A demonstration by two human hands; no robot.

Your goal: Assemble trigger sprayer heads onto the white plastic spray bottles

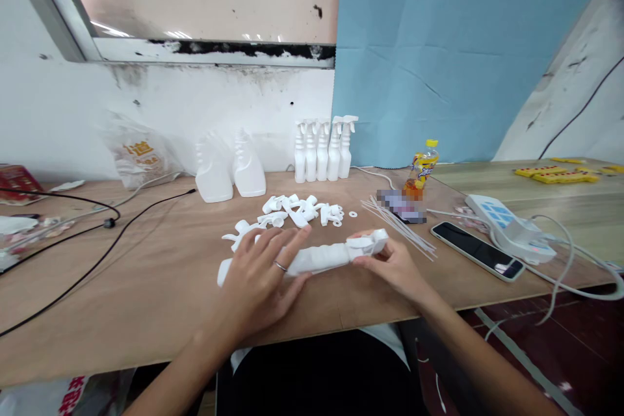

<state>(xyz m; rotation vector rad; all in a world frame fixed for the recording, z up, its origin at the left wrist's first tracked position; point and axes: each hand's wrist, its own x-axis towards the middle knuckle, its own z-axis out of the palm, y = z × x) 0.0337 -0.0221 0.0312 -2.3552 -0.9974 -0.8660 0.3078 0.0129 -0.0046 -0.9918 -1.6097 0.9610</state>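
Head view. Left hand point(260, 270): curled around body of white spray bottle point(320, 259), sideways over table point(146, 292). Right hand point(392, 263): pinching its trigger head point(363, 244). Beyond: loose white trigger parts point(295, 215); 5 upright spray bottles point(322, 159); 2 larger white bottles point(250, 173); yellow-labelled drink bottle point(422, 168) and orange-printed bag point(140, 159), lettering too small to read.

I see bare left hand point(260, 270) around a white plastic spray bottle point(324, 258) held sideways, bare right hand point(394, 264) on its white trigger head point(364, 245). Loose white trigger parts point(295, 216) just beyond, thin white tubes point(405, 231) right, five upright white trigger-topped bottles point(322, 156) behind.
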